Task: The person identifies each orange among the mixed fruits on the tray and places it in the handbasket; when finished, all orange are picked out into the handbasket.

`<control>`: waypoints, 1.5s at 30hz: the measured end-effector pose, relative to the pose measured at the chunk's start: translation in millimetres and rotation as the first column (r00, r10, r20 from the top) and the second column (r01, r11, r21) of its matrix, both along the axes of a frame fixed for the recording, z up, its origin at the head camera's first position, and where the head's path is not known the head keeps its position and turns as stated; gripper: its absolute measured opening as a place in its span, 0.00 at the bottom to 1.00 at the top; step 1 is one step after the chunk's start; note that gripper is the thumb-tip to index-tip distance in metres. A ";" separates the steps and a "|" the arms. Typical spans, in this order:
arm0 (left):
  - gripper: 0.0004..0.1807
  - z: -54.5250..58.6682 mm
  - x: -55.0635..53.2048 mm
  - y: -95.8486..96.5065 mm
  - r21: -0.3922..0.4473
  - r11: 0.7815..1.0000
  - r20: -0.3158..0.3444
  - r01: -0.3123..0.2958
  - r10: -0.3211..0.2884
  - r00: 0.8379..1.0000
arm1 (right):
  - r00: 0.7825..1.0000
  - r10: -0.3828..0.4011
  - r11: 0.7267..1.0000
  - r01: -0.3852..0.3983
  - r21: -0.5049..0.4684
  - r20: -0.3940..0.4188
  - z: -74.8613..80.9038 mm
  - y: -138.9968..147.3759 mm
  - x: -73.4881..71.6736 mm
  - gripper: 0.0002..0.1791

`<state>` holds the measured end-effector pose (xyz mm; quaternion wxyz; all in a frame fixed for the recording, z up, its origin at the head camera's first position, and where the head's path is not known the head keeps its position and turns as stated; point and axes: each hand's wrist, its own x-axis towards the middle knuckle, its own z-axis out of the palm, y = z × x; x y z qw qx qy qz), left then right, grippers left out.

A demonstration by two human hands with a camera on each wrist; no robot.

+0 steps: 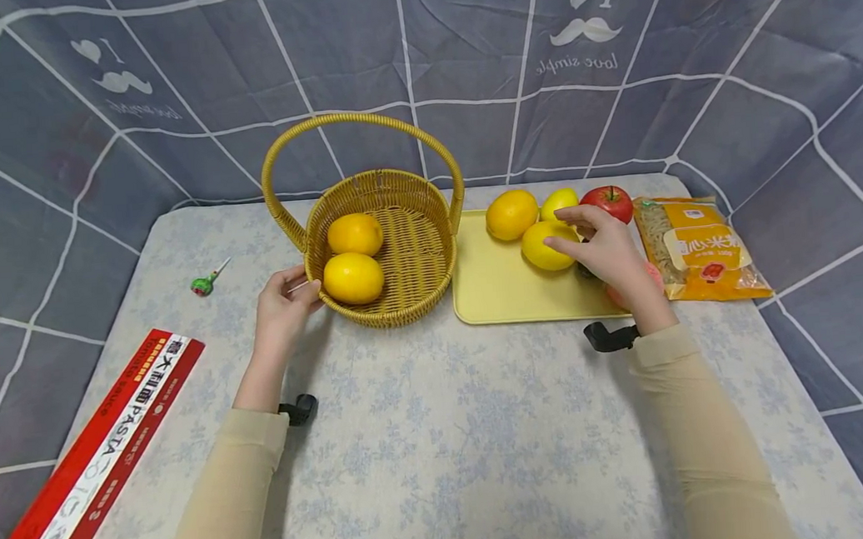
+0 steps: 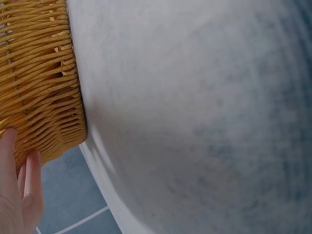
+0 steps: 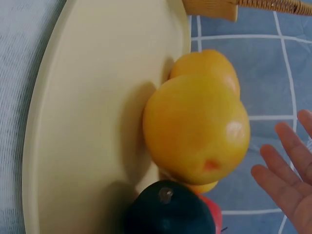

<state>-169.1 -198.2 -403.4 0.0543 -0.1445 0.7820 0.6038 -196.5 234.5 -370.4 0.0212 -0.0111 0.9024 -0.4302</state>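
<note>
My left hand (image 1: pixel 287 306) touches the outer left wall of the wicker basket (image 1: pixel 416 262); in the left wrist view its fingers lie against the weave. A thin pale streak shows between thumb and fingers, too small to identify. Two yellow oval fruits (image 1: pixel 354 277) sit in the basket's left half. Over the yellow tray (image 1: pixel 504 298), my right hand (image 1: pixel 610 249) hovers with fingers spread beside a yellow fruit (image 3: pixel 195 129). The right wrist view shows a gap between them. Another large yellow fruit (image 1: pixel 513 214) and a small lemon (image 1: pixel 558 203) lie behind it.
A red apple (image 1: pixel 610 202), a dark green avocado-like fruit (image 3: pixel 168 212) and a partly hidden pink fruit (image 1: pixel 654 276) crowd the tray's right end. An orange food packet (image 1: pixel 704 250) lies beyond. Leftward are a green-wrapped lollipop (image 1: pixel 203 285) and a long red pasta box (image 1: pixel 102 455).
</note>
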 end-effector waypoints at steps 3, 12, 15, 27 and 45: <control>0.30 0.5 -0.1 0.1 0.000 1.000 0.000 0.005 -0.005 1.000 | 1.000 -0.001 0.999 0.000 0.040 0.025 0.0 3.3 -3.3 0.36; 0.29 1.3 -1.8 -0.3 -0.005 1.000 0.000 0.028 -0.028 1.000 | 0.996 0.015 0.993 -0.025 0.117 0.087 -2.6 9.9 -10.2 0.37; 0.29 2.3 -1.8 -0.7 -0.001 0.999 -0.004 0.033 -0.033 0.999 | 0.994 0.022 0.990 -0.037 0.136 0.106 -4.3 11.0 -12.6 0.38; 0.30 3.3 1.3 -3.3 -0.018 0.999 0.012 0.049 -0.048 0.999 | 0.986 0.058 0.968 -0.093 0.233 0.155 -17.1 7.6 -22.1 0.40; 0.30 2.6 0.6 -3.2 -0.027 0.998 0.007 0.053 -0.053 0.999 | 0.991 0.056 0.940 -0.094 0.327 0.123 -25.1 -1.1 -21.0 0.44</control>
